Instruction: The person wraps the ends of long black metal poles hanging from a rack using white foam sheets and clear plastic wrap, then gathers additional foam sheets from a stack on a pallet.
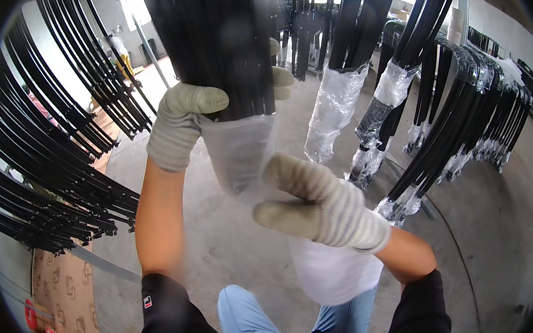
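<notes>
In front of me a thick bundle of long black bars hangs down. My left hand, in a white-grey striped work glove, is closed round it near the lower end, thumb in front and fingertips showing past the far edge. Translucent white plastic film covers the bundle's bottom end. Just below and to the right, my right hand, gloved alike, has thumb and fingers closed on the film beside that end. A loose white sheet hangs beneath the right hand, in front of my legs; whether it joins the film I cannot tell.
Rows of black bars hang along the left. Beyond my hands, other bundles have ends wrapped in clear film. To the right stands a rack of bent black bars with wrapped ends. A dark cable crosses the concrete floor.
</notes>
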{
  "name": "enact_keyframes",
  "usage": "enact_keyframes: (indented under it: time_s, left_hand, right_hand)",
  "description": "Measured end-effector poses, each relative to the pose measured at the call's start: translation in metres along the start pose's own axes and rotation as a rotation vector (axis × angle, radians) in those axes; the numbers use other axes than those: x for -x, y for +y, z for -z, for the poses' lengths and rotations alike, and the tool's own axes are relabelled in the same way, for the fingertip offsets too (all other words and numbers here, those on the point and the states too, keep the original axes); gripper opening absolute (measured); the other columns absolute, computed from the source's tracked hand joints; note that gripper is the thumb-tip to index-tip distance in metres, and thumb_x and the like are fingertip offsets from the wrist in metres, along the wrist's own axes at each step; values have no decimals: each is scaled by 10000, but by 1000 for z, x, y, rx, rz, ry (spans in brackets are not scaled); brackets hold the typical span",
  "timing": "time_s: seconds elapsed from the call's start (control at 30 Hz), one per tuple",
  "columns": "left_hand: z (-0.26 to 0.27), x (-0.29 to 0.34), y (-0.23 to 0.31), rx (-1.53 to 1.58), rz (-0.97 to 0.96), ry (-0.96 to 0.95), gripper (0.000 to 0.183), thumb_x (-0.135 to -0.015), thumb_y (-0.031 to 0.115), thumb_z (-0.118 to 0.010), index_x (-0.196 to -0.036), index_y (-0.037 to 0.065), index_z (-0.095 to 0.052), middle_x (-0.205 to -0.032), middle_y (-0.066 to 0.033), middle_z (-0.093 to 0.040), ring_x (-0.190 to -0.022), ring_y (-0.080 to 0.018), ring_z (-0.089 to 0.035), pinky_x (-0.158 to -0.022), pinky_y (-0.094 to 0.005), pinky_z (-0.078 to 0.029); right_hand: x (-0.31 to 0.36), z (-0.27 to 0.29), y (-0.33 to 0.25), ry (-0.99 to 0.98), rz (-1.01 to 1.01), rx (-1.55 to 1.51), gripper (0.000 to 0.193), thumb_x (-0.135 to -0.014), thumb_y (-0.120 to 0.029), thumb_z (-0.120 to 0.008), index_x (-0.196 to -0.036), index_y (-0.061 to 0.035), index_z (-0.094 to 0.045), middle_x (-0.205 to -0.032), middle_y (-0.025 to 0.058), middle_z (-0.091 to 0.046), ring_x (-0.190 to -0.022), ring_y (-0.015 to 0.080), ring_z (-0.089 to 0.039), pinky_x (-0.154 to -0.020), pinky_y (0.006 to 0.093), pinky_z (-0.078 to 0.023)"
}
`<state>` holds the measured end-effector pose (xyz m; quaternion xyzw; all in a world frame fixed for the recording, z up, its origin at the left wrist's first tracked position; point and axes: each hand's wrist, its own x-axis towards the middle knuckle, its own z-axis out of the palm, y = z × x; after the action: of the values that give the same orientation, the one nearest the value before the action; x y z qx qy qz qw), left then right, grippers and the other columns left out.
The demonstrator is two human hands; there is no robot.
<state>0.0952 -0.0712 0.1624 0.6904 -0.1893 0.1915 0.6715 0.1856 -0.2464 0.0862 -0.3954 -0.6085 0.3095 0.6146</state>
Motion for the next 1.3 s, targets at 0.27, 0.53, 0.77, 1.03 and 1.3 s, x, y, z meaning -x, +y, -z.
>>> enact_keyframes:
  time_s: [0.27, 0.53, 0.77, 1.03, 1.3]
  left_hand:
    - [10, -25, 5, 155, -105, -416, 861, -550, 106, -617, -1277, -109, -209, -887, -161, -550, -790, -255, -555, -751, -358, -443]
    - [9, -8, 16, -76, -103, -249, 740, -563, 113, -646, -1205, -98, -342, -712, -70, -483, -682, -201, -498, -616, -317, -407]
    - [7, -10, 13, -188, -73, -154, 725, -574, 132, -670, -1193, -95, -370, -775, -80, -542, -737, -222, -552, -699, -347, -446]
    - [15, 20, 14, -548, 58, 284, 673, -676, 300, -670, -1195, -33, -400, -937, -101, -586, -832, -192, -578, -802, -330, -468]
    - [14, 125, -37, -875, 539, 643, 1122, -593, 295, -755, -1369, 86, 27, -1314, -181, -315, -1145, -199, -390, -929, -289, -351]
  right_hand:
    - [-12, -2, -2, -267, 115, -106, 147, -693, 13, -601, -750, -42, -477, -625, -38, -424, -569, 38, -383, -520, 208, -364]
    - [33, 42, -33, -2, -182, -114, 413, -502, -209, -828, -715, -21, -529, -610, -27, -523, -566, 65, -479, -521, 220, -352]
    - [1, -52, 26, -270, 44, 376, 335, -754, -180, -620, -991, -23, -441, -751, 129, -558, -711, 272, -593, -621, 364, -457]
    - [-58, -121, 114, 202, 76, 589, 326, -799, -159, -540, -1046, -47, -360, -609, 114, -503, -516, 288, -537, -477, 393, -417]
    - [-56, -122, 174, 161, 481, 435, 408, -769, -128, -598, -1108, -53, -385, -709, 90, -524, -623, 251, -546, -530, 343, -426]
